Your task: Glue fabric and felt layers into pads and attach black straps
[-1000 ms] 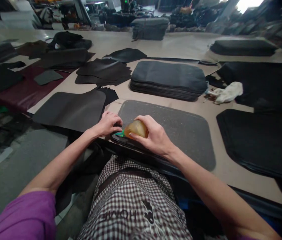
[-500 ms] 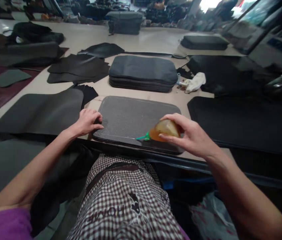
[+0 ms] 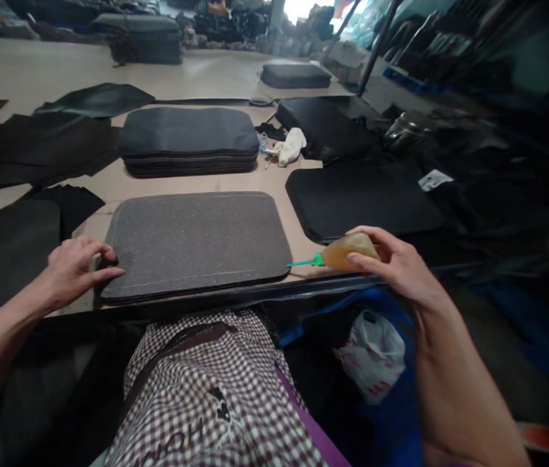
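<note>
A dark grey rounded panel point(image 3: 196, 240), apparently atop a thin stack, lies at the table's front edge with a pale line along its borders. My left hand point(image 3: 80, 267) grips its left end, thumb on top and fingers curled at the edge. My right hand point(image 3: 391, 263) is closed around a squeeze bottle point(image 3: 345, 253) of amber liquid with a green nozzle. The bottle is tilted sideways, and its nozzle tip meets the panel's front right corner.
Behind the panel stands a thick stack of black panels point(image 3: 189, 139). A crumpled white cloth point(image 3: 291, 146) lies right of it. More black sheets point(image 3: 362, 201) cover the right side, dark pieces point(image 3: 36, 143) the left. Below the table hangs a plastic bag point(image 3: 374, 350).
The nozzle has travelled right along the panel's front edge to its corner, with the bottle still in my right hand. My view has turned right. My left hand stays at the left end.
</note>
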{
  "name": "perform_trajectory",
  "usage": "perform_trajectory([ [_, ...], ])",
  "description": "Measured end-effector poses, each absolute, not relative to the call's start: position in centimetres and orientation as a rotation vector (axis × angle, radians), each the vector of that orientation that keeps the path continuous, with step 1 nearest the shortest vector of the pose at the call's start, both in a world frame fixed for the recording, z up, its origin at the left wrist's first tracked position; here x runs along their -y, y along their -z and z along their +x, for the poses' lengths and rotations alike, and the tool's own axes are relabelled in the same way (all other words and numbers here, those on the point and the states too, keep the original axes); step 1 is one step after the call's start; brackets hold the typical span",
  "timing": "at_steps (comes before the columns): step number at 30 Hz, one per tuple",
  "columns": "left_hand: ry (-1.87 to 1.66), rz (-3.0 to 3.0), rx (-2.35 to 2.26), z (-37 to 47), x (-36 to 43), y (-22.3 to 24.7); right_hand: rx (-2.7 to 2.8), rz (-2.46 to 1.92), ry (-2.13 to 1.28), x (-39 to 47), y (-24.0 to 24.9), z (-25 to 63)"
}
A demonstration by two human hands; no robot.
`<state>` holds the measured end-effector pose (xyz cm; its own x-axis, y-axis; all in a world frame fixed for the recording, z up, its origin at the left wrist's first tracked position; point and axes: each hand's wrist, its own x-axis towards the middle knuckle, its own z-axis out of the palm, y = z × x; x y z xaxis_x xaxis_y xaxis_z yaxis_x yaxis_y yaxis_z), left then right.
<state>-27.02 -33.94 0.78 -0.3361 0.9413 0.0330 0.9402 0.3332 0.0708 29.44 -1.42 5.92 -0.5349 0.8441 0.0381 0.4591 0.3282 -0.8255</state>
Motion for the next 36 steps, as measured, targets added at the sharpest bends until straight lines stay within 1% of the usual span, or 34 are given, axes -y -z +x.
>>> perform_trajectory([
  [4, -0.325, 1.909, -2.505, -25.0, 32.1, -2.2, 1.99, -1.189, -1.065, 0.9, -4.9, 31.2],
  [8, -0.494, 2.055, -2.322, -20.5, 27.2, -3.1, 1.818, -1.161, -0.95, 0.3, -3.5, 29.4],
  [10, -0.448, 2.145, -2.215, -18.3, 24.4, -2.7, 1.773, -1.123, -0.922, -0.1, -2.6, 27.2],
  [13, -0.232, 2.236, -2.186, -16.2, 21.2, -1.2, 1.823, -1.096, -0.867, -0.8, -1.2, 24.0],
  [15, -0.093, 2.245, -2.196, -15.7, 20.2, 0.0, 1.881, -1.09, -0.799, -1.2, -0.5, 22.9],
  [18, -0.015, 2.22, -2.21, -15.5, 19.8, 1.0, 1.896, -1.094, -0.772, -1.4, -0.3, 23.2],
  [25, -0.011, 2.218, -2.218, -15.4, 20.1, 1.0, 1.893, -1.141, -1.072, -0.5, -2.3, 27.2],
  [28, -0.012, 2.206, -2.23, -15.4, 20.0, 1.1, 1.789, -1.145, -1.06, -1.4, -2.6, 27.5],
  [31, -0.075, 2.215, -2.195, -15.6, 20.0, 1.2, 1.477, -1.039, -1.136, -3.3, -2.5, 25.6],
  [34, -0.2, 2.199, -2.117, -16.3, 20.3, 0.9, 1.187, -0.856, -1.437, -5.7, -2.6, 21.2],
  [36, -0.331, 2.145, -2.088, -16.8, 21.0, 0.4, 1.091, -0.765, -1.626, -7.4, -2.6, 17.7],
])
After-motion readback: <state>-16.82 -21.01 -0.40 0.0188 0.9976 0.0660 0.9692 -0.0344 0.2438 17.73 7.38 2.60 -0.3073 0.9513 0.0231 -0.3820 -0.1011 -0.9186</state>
